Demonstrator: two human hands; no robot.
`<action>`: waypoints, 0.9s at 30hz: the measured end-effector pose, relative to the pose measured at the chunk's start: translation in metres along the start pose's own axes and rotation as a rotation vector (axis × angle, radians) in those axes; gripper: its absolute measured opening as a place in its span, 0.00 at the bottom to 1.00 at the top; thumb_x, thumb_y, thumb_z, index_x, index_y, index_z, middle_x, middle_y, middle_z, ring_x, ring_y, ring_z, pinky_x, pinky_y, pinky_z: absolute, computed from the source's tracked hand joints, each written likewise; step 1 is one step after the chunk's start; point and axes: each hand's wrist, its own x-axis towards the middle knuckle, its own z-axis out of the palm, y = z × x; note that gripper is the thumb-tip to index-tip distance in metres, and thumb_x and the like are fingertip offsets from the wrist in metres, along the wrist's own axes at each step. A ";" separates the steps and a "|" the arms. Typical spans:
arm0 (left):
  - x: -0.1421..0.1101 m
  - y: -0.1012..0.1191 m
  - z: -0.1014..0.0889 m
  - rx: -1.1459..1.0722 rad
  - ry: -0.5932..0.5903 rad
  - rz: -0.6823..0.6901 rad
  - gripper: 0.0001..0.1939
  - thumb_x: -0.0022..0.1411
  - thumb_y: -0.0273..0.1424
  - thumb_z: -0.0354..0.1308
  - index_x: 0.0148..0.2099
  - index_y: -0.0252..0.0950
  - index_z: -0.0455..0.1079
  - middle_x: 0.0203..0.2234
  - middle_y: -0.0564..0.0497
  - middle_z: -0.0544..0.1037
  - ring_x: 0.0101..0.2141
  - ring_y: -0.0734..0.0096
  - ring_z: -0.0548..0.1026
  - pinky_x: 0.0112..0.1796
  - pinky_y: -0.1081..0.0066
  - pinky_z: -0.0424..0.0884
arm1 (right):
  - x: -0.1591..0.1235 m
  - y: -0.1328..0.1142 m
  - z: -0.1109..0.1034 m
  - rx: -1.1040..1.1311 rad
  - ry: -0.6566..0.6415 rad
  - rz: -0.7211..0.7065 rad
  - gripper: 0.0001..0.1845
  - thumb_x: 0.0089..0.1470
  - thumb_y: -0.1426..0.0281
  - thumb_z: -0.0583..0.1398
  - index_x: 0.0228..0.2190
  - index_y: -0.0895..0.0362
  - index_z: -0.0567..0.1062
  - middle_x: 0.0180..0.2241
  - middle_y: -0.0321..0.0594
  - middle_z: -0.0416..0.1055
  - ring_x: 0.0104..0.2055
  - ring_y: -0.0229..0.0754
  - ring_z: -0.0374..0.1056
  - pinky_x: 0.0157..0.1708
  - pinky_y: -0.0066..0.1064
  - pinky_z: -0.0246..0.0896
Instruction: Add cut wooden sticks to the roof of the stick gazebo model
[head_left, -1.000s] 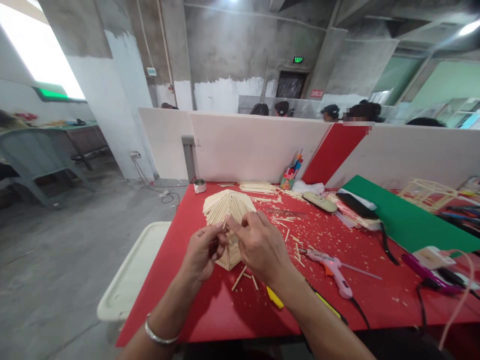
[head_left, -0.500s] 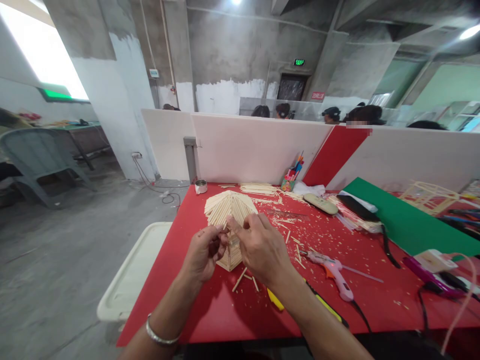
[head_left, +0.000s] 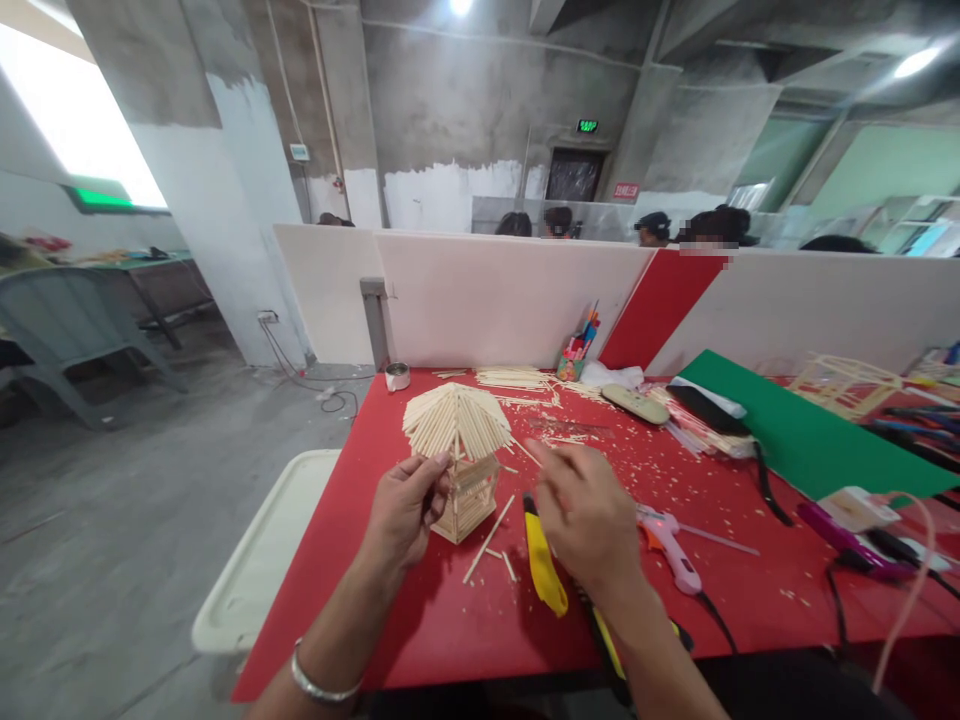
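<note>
A small pavilion [head_left: 461,425] built from thin wooden sticks stands on the red table, its pointed roof over an open frame body. My left hand [head_left: 409,505] is closed at the roof's near lower edge, thumb and forefinger pinched there. Its other fingers curl in front of the frame and hide part of it. To the right, apart from the pavilion, my right hand [head_left: 589,510] hovers with its forefinger stretched out and the others bent. A thin stick [head_left: 525,452] shows by its fingertips; whether they touch is unclear. Under it lies a yellow-handled tool [head_left: 546,570].
A pink glue gun [head_left: 675,555] lies right of my right hand. Loose sticks [head_left: 487,540] and scraps cover parts of the table [head_left: 420,640]. Behind are a pen cup [head_left: 571,365], a tape roll [head_left: 397,376] and a white partition [head_left: 510,300]. A green board [head_left: 810,440] lies at right.
My right hand has drawn away from the pavilion to the right, uncovering its roof and the yellow-handled tool. My left hand stays at the roof edge. The view has shifted slightly.
</note>
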 end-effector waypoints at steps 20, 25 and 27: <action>0.001 0.000 -0.004 -0.101 -0.113 -0.111 0.15 0.39 0.34 0.71 0.24 0.30 0.70 0.13 0.58 0.68 0.12 0.88 0.58 0.10 0.84 0.48 | -0.045 0.108 -0.019 0.246 -0.381 0.873 0.21 0.51 0.61 0.51 0.43 0.58 0.68 0.24 0.37 0.71 0.25 0.43 0.67 0.25 0.30 0.59; 0.002 -0.004 -0.010 -0.199 -0.261 -0.224 0.15 0.42 0.32 0.70 0.21 0.31 0.65 0.13 0.59 0.65 0.12 0.89 0.56 0.11 0.84 0.49 | 0.012 0.039 -0.049 0.409 -0.263 0.487 0.10 0.49 0.61 0.54 0.29 0.54 0.65 0.20 0.30 0.61 0.21 0.37 0.57 0.21 0.27 0.51; -0.001 -0.007 -0.012 -0.209 -0.286 -0.237 0.16 0.44 0.33 0.69 0.20 0.32 0.64 0.12 0.60 0.64 0.12 0.89 0.55 0.12 0.84 0.49 | 0.028 0.017 -0.052 0.261 -0.220 0.356 0.15 0.49 0.55 0.56 0.30 0.55 0.65 0.21 0.31 0.61 0.21 0.37 0.57 0.22 0.27 0.49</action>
